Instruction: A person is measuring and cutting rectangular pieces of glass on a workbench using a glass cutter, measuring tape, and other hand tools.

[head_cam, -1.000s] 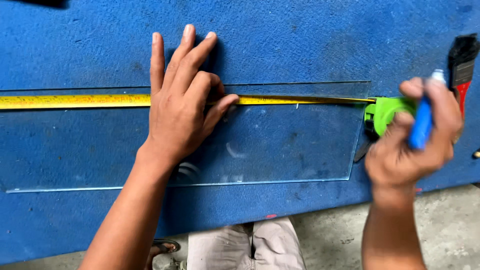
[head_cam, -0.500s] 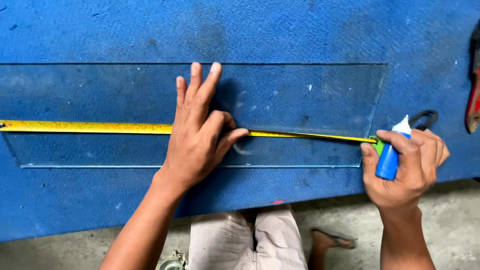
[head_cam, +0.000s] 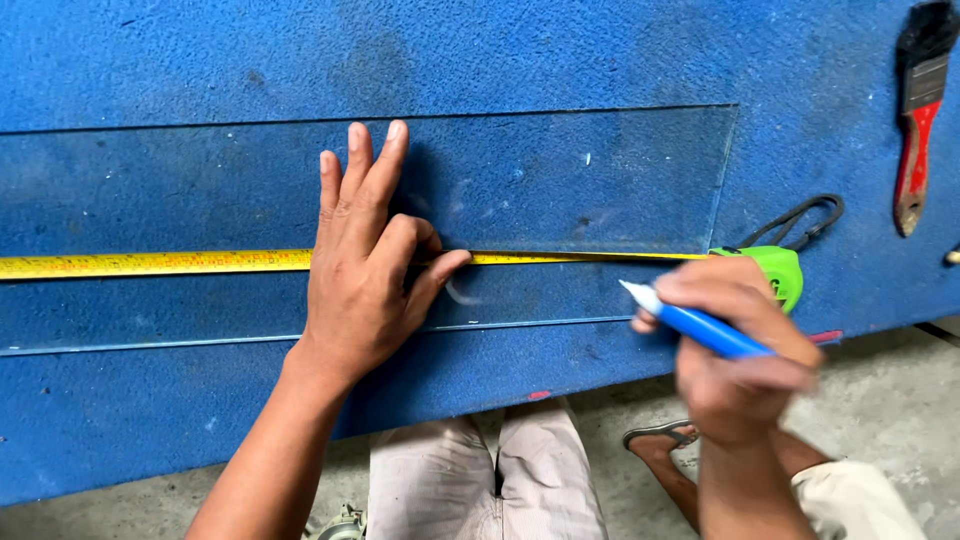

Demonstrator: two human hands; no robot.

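Glass, a clear rectangular sheet point(head_cam: 560, 180), lies flat on the blue table point(head_cam: 500, 50), its right edge ending just left of the green tape measure case point(head_cam: 775, 270). From that case a yellow measuring tape point(head_cam: 150, 264) runs leftward across the sheet to the picture's left edge. The left hand point(head_cam: 365, 270) rests palm-down on the glass over the tape, fingers spread and pointing away from the person, thumb stretched to the right along the tape; it presses flat and grasps nothing. The right hand point(head_cam: 745, 350) is clenched around a blue marker point(head_cam: 700, 325) with a white tip, and the tip points left and hovers just above the glass near the sheet's near edge, a little below the tape. Whether the tip touches the glass cannot be told, since the hand is blurred. A black loop strap point(head_cam: 800, 215) lies beside the case. Farther right, a paintbrush point(head_cam: 918, 120) with a red handle and black bristles rests on the table, well apart from both hands. Below the table edge show the person's knees in light trousers and a sandalled foot on the concrete floor point(head_cam: 890, 400).
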